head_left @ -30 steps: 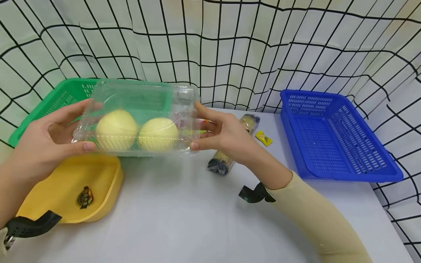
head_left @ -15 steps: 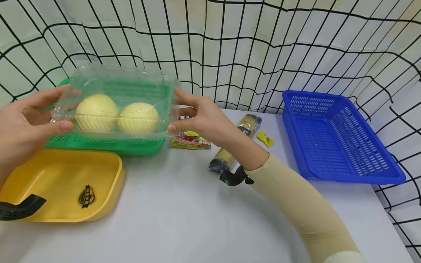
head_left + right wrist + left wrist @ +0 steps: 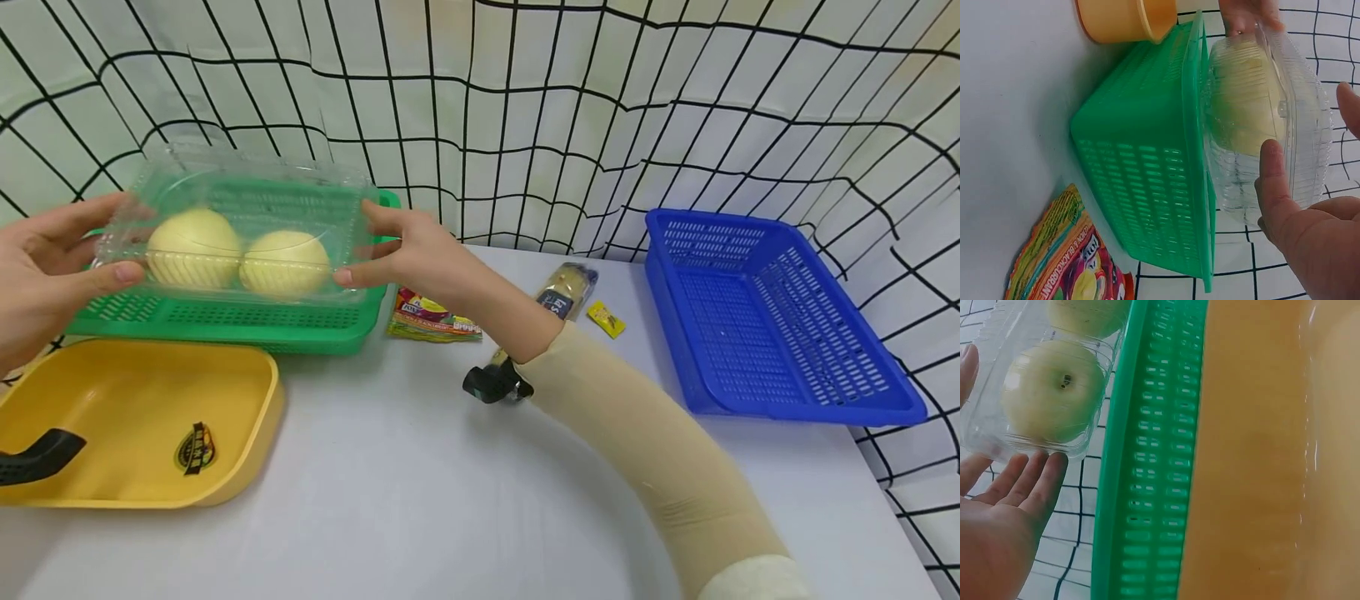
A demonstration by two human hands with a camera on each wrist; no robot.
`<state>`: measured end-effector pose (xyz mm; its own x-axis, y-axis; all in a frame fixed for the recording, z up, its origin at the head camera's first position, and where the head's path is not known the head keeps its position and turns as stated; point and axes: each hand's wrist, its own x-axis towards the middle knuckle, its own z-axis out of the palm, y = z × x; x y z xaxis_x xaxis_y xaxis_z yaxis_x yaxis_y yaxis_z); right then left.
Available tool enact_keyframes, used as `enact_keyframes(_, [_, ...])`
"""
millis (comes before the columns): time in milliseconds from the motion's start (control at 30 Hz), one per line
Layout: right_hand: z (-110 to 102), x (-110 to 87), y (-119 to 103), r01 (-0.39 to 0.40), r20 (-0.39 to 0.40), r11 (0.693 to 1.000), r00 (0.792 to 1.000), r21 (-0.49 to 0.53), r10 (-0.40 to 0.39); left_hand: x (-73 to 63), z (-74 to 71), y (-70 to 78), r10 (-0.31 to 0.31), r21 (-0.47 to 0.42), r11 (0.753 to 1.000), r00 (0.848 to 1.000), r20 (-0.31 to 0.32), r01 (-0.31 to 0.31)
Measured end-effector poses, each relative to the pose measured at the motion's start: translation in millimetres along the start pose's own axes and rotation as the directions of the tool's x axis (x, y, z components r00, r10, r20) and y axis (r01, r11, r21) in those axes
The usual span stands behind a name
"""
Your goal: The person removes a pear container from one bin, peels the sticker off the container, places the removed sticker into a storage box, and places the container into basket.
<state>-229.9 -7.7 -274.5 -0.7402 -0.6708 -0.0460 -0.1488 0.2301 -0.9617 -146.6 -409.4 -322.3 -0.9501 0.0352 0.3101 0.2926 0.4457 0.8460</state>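
A clear plastic clamshell box (image 3: 247, 183) with two round, pale yellow-green fruits (image 3: 195, 248) inside hangs between my hands, over the green basket (image 3: 247, 335). My left hand (image 3: 56, 258) grips its left end, thumb along the front. At the right end, my right hand (image 3: 401, 250) pinches it between thumb and fingers. In the right wrist view the box (image 3: 1254, 112) is just above the basket's rim (image 3: 1192, 125). The left wrist view shows one fruit (image 3: 1054, 390) with a dark stem hollow, seen through the plastic beside my left fingers (image 3: 1035, 481).
A yellow tray (image 3: 142, 367) with a dark round label (image 3: 197, 448) stands before the green basket. Right of the basket lie a colourful snack packet (image 3: 431, 318), a long wrapped package (image 3: 566, 287) and a small yellow sachet (image 3: 606, 319). A blue basket (image 3: 750, 408) stands at right; black wire mesh surrounds the table.
Both hands have carried the clamshell box leftward and slightly away, further over the green basket. The snack packet, hidden before by the box and right hand, now shows.
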Motion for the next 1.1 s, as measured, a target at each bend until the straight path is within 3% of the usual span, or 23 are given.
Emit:
enact_keyframes(200, [9.5,14.9,4.2,-0.02,0.027,0.999,0.999,0.048,0.019,4.5,-15.2,-26.6,-0.025,0.126,0.992,1.0,0.009,0.024])
enact_keyframes(333, [15.8,24.3,6.4,-0.035,0.029,0.999,0.999,-0.01,0.035,0.3,-17.8,-21.5,-0.127,0.243,0.963,0.992,0.027,0.117])
enact_keyframes(433, [22.2,29.6,5.0,-0.076,0.03,0.997,0.997,-0.032,0.077,-3.5,-17.0,-13.9,-0.205,0.341,0.923,0.978,0.04,0.179])
enact_keyframes(667, [40.4,36.3,1.0,-0.154,0.024,0.974,0.988,0.168,0.152,-2.1,-22.3,-7.6,-0.313,0.425,0.872,0.944,0.103,0.243])
enact_keyframes(767, [46.0,38.7,-0.1,-0.172,0.005,0.968,0.985,0.183,0.174,2.1,-23.5,-7.3,-0.344,0.456,0.852,0.932,0.116,0.258])
enact_keyframes(867, [52.1,42.3,-2.0,-0.205,-0.013,0.957,0.977,0.204,0.212,6.9,-28.5,-18.9,-0.357,0.483,0.837,0.926,0.124,0.258])
enact_keyframes(967, [57.9,46.9,-2.3,-0.231,-0.018,0.938,0.97,0.258,0.244,12.4,-37.5,-44.9,-0.357,0.518,0.819,0.926,0.123,0.247])
enact_keyframes(1100, [63.6,52.6,-0.7,-0.256,-0.007,0.919,0.963,0.3,0.27,22.3,-43.1,-65.1,-0.38,0.564,0.793,0.91,0.164,0.23])
